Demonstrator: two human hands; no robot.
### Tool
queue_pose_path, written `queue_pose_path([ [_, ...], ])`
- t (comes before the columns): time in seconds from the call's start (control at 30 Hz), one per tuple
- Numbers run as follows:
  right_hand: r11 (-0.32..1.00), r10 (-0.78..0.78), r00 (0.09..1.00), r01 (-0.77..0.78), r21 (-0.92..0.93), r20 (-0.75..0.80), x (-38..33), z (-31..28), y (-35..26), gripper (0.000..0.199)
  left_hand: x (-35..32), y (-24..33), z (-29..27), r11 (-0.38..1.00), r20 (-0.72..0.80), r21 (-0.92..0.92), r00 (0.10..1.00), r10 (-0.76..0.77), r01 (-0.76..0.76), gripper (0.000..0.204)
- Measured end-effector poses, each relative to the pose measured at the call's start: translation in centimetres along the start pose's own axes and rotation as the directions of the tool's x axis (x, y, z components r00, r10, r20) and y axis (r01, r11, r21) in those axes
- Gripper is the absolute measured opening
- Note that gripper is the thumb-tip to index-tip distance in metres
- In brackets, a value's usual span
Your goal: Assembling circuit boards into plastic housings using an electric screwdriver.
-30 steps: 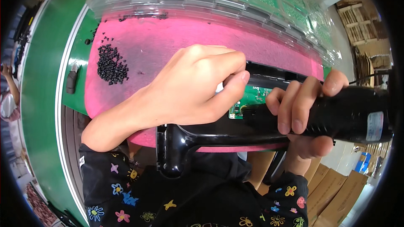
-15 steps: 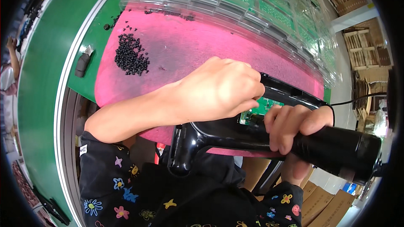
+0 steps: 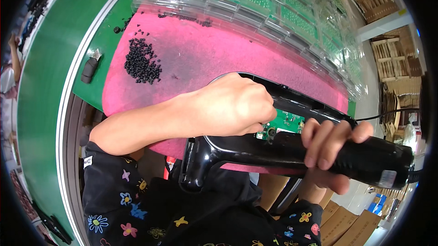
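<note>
A glossy black plastic housing (image 3: 246,148) with a curved frame lies at the near side of the pink mat (image 3: 200,56), and a green circuit board (image 3: 287,120) shows inside it. Over the housing, my left hand (image 3: 235,104) is closed with its fingers curled under; what they hold, if anything, is hidden. My right hand (image 3: 328,145) wraps around a thick black electric screwdriver (image 3: 374,161) lying sideways, its cord end to the right and its narrower end toward the board. A heap of small black screws (image 3: 141,61) sits on the mat's left part.
Stacked clear plastic trays (image 3: 255,0) holding green boards line the far side. Left of the mat lies a dark grey wrapped roll (image 3: 90,68) on a green surface. Cardboard boxes (image 3: 346,223) stand at the lower right, and a person's arm (image 3: 14,56) shows far left.
My left hand has shifted slightly left and down, baring more of the housing's far edge. The screwdriver has turned a little, its narrower end now over the board, and my right fingers have changed their grip.
</note>
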State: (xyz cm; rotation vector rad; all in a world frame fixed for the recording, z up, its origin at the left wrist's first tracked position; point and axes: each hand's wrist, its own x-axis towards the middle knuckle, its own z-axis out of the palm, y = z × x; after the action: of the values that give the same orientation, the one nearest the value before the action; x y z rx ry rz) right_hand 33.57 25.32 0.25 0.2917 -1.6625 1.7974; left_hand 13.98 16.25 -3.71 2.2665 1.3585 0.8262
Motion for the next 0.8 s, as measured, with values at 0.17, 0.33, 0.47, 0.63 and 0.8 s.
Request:
queue_pose_path([
  [0.17,0.968,-0.227,0.954,0.244,0.065,-0.195,-0.5,0.4,-0.6,0.068,0.4,0.2,0.6,0.991,-0.024,-0.105,0.996,0.082,-0.084,0.013],
  [0.33,0.956,-0.271,0.928,0.291,0.041,-0.255,-0.1,0.3,-1.6,0.067,0.8,0.2,0.9,0.976,-0.152,-0.169,0.982,0.109,-0.134,0.012],
  [0.47,0.95,-0.271,0.923,0.302,0.079,-0.275,0.1,-0.1,-1.6,0.064,1.1,0.3,0.7,0.962,-0.183,-0.237,0.979,0.094,-0.137,0.014],
  [0.63,0.952,-0.236,0.902,0.29,0.099,-0.362,-0.1,-0.6,-2.9,0.06,1.4,1.0,0.0,0.902,-0.004,-0.432,1.0,-0.024,0.02,0.027],
  [0.8,0.976,-0.218,0.929,0.207,-0.067,-0.299,-1.3,-3.8,-5.2,0.051,1.4,0.8,0.5,0.996,-0.018,-0.077,0.998,-0.054,0.052,0.04],
])
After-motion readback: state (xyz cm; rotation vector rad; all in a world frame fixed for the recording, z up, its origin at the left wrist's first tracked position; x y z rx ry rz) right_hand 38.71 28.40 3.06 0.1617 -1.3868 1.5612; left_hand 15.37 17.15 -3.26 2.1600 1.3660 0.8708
